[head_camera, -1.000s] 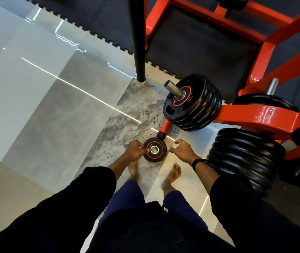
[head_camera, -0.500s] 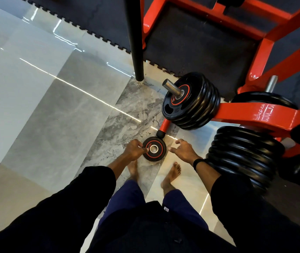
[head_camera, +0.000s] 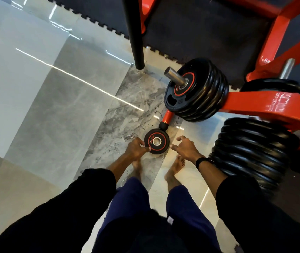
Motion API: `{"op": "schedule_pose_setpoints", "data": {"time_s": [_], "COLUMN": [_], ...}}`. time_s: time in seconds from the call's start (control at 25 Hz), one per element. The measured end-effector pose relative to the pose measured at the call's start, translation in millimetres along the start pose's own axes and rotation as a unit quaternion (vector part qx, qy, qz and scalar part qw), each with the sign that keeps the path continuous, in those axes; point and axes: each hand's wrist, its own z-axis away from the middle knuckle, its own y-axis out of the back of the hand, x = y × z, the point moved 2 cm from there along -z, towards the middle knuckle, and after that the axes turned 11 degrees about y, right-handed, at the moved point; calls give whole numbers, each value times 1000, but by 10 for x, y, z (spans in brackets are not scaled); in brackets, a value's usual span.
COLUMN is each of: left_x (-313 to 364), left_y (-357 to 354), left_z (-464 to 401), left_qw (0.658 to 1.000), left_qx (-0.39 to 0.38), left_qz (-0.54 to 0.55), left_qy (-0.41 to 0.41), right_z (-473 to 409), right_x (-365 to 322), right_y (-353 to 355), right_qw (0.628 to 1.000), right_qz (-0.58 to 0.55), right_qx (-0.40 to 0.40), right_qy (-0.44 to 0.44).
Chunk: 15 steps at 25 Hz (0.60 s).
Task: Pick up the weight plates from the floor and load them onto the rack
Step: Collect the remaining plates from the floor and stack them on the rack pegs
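The left hand point(head_camera: 136, 149) pinches the small plate point(head_camera: 157, 141) lying on the floor point(head_camera: 54, 106); the right hand point(head_camera: 185, 147) hovers apart, fingers loose. Such a thin grip may slip, dropping the plate onto the bare feet point(head_camera: 174, 170).

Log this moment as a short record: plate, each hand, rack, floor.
plate: small weight plate, black with red ring, low by the rack's foot
left hand: left hand pinches the plate's left edge
right hand: right hand open beside the plate, no contact visible
rack: red rack, pegs loaded with black plates
floor: glossy tiles
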Motion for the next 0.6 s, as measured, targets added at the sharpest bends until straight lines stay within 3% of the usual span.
{"op": "schedule_pose_setpoints", "data": {"time_s": [0.2,0.4,0.6], "left_x": [-317,-610,-872], "left_y": [-520,-1112,-1583], "left_z": [-1259,-2642,-3986], "left_qw": [999,993,977], "left_qx": [-7,31,54], "left_qz": [-43,-110,-205], "left_qy": [26,10,11], "right_z": [-978,-2230,-3472], "right_x": [684,1609,2525], "right_y": [-449,-964,-1565], "right_qw": [998,997,996], "right_qz": [-43,-7,-3], "right_qx": [16,55,41], "right_qy": [-39,-59,-85]}}
